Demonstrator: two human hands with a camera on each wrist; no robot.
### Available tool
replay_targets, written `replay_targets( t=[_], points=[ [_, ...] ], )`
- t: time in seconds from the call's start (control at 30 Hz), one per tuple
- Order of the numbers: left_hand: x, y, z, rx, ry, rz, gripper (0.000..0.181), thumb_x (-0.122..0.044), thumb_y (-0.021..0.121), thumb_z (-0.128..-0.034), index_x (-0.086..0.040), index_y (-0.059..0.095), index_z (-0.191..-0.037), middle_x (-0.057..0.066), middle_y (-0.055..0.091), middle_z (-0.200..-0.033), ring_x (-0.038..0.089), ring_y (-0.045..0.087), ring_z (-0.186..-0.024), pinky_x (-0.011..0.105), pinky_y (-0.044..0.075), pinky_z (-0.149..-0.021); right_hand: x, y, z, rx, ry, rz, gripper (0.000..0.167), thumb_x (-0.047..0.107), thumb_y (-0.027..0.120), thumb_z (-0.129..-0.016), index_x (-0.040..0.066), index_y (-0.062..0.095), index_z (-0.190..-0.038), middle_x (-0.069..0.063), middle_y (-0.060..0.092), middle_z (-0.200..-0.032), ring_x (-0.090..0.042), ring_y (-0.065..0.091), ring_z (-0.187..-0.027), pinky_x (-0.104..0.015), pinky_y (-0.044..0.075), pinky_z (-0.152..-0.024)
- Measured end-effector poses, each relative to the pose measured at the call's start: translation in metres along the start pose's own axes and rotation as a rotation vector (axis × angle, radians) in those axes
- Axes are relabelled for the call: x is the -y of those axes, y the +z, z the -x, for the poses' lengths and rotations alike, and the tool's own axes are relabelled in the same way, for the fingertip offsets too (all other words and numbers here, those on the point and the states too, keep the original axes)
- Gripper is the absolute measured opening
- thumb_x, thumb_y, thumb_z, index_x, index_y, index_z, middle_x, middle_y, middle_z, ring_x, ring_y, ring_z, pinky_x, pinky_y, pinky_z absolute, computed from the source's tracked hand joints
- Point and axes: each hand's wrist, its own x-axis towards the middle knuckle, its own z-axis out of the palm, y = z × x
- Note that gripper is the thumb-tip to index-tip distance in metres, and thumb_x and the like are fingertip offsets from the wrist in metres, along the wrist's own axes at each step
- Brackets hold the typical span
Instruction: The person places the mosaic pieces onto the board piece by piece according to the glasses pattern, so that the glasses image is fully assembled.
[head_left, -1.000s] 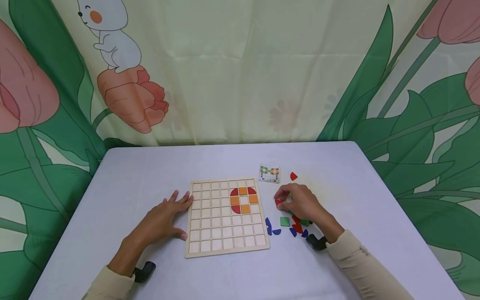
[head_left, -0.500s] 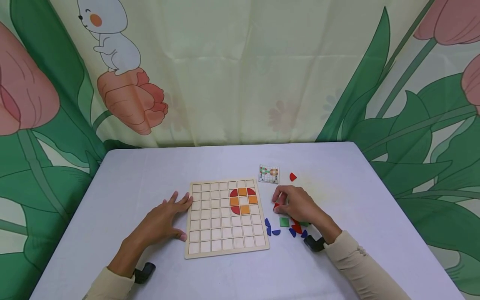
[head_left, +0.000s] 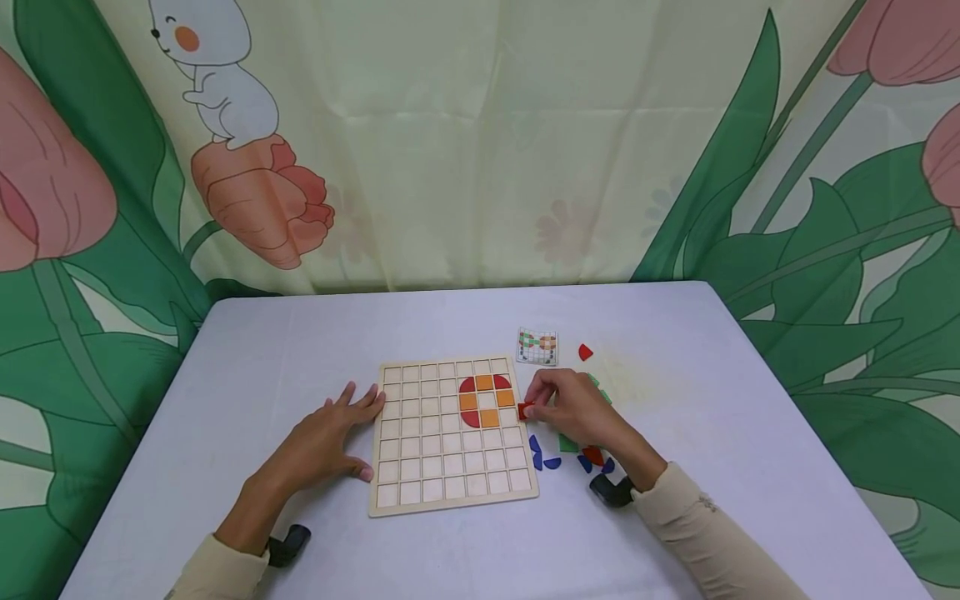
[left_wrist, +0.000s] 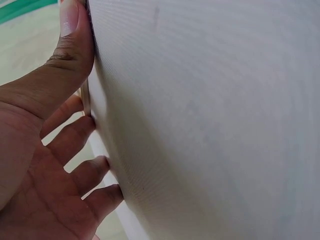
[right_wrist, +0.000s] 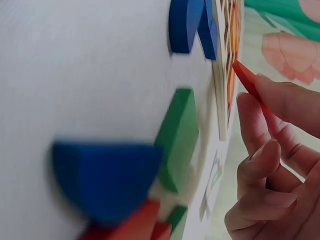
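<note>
My right hand [head_left: 573, 404] pinches a red quarter-circle tile [right_wrist: 247, 82] between thumb and index finger, just off the right edge of a wooden grid board [head_left: 435, 454]. Set into the board's upper right are several orange square tiles [head_left: 468, 402] and red quarter-circle tiles [head_left: 470, 418], ringing a bare cell; the cell at the ring's lower right is bare too. My left hand [head_left: 322, 442] lies with fingers spread, its fingertips and thumb touching the board's left edge. In the left wrist view, those fingers [left_wrist: 75, 140] are extended along the white tabletop.
Blue half-circle tiles [head_left: 552, 463], a green square tile [head_left: 567, 444] and red tiles [head_left: 592, 455] lie right of the board, partly hidden under the right arm. A printed pattern card [head_left: 537, 346] and a lone red tile [head_left: 585, 352] are farther back. A patterned curtain [head_left: 480, 167] hangs behind the table.
My right hand has moved left with the red tile, from among the loose tiles to the board's right edge. Green tiles behind the hand have come into view. The left hand stays in place.
</note>
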Motion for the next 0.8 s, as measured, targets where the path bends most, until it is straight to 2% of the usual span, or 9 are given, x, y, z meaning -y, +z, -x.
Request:
replay_targets(
  t=[0.3,0.63,0.8],
  points=[
    [0.000,0.001,0.000,-0.001,-0.006,0.000,0.121,-0.037,0.101,-0.0587,-0.017,0.044,-0.163,0.011,0.036,-0.171,0.062,0.027,-0.154,0.079,0.037,-0.112,0.011,0.012,-0.004,0.012,-0.003,0.018,0.017,0.021,0.088,-0.089,0.023,0.071,-0.090,0.007,0.068,-0.079,-0.014,0.061,-0.076,-0.029,0.045,-0.068],
    [-0.001,0.001,0.000,-0.005,-0.012,-0.007,0.121,-0.036,0.101,-0.0584,-0.016,0.044,-0.163,0.012,0.036,-0.171,0.066,0.029,-0.151,0.079,0.038,-0.111,0.021,0.022,-0.009,-0.004,0.008,0.101,0.019,0.020,0.088,-0.089,0.022,0.070,-0.084,0.005,0.064,-0.075,-0.015,0.057,-0.070,-0.029,0.042,-0.063],
    [0.000,0.001,0.001,-0.009,-0.005,0.005,0.120,-0.035,0.101,-0.0585,-0.016,0.044,-0.162,0.011,0.036,-0.171,0.058,0.025,-0.156,0.078,0.036,-0.114,0.024,0.024,-0.011,0.000,0.026,0.115,0.020,0.019,0.088,-0.089,0.022,0.069,-0.084,0.004,0.063,-0.075,-0.016,0.057,-0.070,-0.030,0.042,-0.063]
  ],
)
